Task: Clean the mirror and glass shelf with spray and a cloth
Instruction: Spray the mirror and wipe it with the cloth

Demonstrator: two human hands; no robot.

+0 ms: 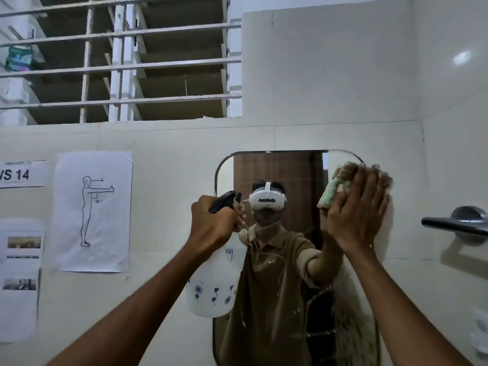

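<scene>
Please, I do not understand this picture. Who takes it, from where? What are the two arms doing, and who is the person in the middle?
There is no machine here. One camera sits on a person's head, so both arms belong to that person. The figure in the middle is only their reflection in the mirror on the wall. The left hand grips a white spray bottle, pointed toward the glass. The right hand presses a folded cloth flat against the mirror's upper right corner. Paper sheets hang on the wall at left; a metal handle sticks out at right.
</scene>
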